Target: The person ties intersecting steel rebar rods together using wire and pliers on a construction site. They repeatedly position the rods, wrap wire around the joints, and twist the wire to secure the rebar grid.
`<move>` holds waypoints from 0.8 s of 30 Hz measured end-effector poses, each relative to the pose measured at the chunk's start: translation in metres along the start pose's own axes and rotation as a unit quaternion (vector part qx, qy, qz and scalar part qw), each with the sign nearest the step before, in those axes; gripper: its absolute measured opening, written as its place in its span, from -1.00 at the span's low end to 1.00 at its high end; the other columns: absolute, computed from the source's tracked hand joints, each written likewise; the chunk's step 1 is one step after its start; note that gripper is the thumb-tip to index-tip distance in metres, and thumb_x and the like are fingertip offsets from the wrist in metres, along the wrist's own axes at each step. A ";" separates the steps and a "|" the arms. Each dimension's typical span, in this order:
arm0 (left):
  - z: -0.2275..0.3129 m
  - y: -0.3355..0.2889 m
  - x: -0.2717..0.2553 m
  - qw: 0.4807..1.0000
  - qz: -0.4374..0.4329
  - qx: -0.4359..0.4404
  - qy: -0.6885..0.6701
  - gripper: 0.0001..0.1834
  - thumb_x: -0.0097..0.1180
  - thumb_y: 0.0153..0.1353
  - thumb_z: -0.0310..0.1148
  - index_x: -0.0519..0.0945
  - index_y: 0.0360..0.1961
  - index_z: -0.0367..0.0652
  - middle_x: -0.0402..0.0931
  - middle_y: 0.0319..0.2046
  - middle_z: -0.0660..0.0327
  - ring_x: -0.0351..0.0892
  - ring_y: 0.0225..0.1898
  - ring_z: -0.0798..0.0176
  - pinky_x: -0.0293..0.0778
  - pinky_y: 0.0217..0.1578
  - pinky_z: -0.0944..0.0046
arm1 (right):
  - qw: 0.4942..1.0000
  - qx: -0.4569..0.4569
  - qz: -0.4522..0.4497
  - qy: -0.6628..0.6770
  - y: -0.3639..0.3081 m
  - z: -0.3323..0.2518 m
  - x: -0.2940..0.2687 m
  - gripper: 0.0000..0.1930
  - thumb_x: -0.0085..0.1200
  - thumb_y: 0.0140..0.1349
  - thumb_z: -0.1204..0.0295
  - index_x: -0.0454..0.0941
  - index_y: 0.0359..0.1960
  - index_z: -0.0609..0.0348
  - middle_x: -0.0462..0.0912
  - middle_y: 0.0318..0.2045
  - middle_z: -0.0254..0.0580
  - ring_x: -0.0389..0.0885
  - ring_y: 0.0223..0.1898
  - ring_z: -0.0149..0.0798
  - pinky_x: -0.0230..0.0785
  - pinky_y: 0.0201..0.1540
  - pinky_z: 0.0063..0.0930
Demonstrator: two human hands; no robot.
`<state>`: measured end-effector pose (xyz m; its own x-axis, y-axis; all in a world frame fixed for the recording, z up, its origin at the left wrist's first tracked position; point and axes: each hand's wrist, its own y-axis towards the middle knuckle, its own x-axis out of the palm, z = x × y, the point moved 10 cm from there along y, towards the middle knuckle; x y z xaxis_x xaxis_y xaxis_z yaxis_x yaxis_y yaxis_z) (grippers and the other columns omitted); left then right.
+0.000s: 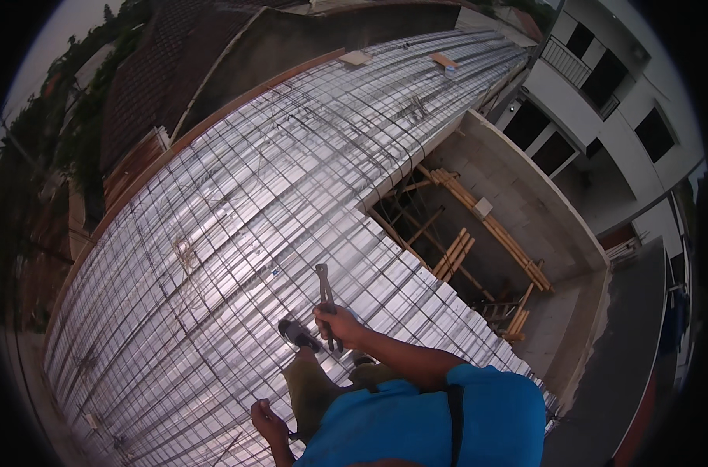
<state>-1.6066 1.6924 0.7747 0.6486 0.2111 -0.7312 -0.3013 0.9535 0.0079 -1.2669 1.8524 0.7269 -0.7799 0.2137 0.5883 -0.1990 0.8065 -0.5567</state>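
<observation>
My right hand [341,325] is closed around the handles of a pair of end-cutting pincers [324,285]. The tool's head points up and away from me, above the steel bar mesh [231,212]. Low and to the left, my left hand [269,423] is held near my leg with its fingers curled; what they may hold is hidden. Beneath the mesh lies shiny ribbed metal decking [416,307]. My dark shoe [298,333] stands on the mesh, just left of the pincers.
To the right, the decking ends at a deep opening [478,272] with bamboo poles [494,226] and block walls. Tangled tie wire [184,257] lies on the mesh at left. A low edge board [214,128] borders the far left side. White buildings [603,101] stand at right.
</observation>
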 end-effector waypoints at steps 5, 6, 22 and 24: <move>0.003 0.173 -0.004 0.943 0.017 -0.132 -0.305 -0.67 -0.13 0.70 -0.18 0.53 -0.15 -0.17 0.22 -0.59 0.45 0.15 -0.60 0.57 0.09 -0.58 0.41 | 0.993 -0.092 0.051 -0.061 0.077 -0.049 0.026 -0.85 0.09 0.61 0.28 0.50 -0.10 0.05 0.47 -0.48 -0.41 0.39 -0.55 -0.47 0.31 -0.49 -0.45; 0.025 0.211 0.001 0.934 -0.006 -0.138 -0.329 -0.67 -0.10 0.70 -0.16 0.54 -0.14 -0.16 0.18 -0.59 0.49 0.10 -0.60 0.59 0.05 -0.58 0.42 | 0.990 -0.106 0.063 -0.070 0.096 -0.058 0.037 -0.85 0.09 0.61 0.28 0.50 -0.09 0.06 0.47 -0.48 -0.41 0.39 -0.54 -0.47 0.31 -0.49 -0.45; 0.253 0.521 0.154 0.837 -0.281 -0.093 -0.459 -0.66 -0.05 0.69 -0.16 0.55 0.05 -0.27 0.66 -0.31 0.17 0.71 -0.23 0.27 0.70 -0.23 0.25 | 0.976 -0.158 0.146 -0.039 0.266 -0.168 0.222 -0.75 0.12 0.60 0.26 0.54 0.07 0.17 0.64 -0.27 -0.36 0.58 -0.39 -0.48 0.46 -0.38 -0.49; 0.262 0.540 0.161 0.853 -0.284 -0.075 -0.432 -0.67 -0.07 0.70 -0.18 0.55 0.03 -0.27 0.61 -0.37 0.21 0.71 -0.26 0.33 0.64 -0.22 0.30 | 0.975 -0.137 0.154 -0.080 0.283 -0.177 0.218 -0.76 0.13 0.60 0.25 0.55 0.05 0.16 0.63 -0.33 -0.36 0.55 -0.42 -0.49 0.42 -0.40 -0.49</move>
<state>-1.4817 2.2973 0.8405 0.9730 -0.1336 0.1885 0.1885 0.9306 -0.3136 -1.3881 2.2248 0.8013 -0.8649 0.3975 0.3064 0.2078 0.8394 -0.5023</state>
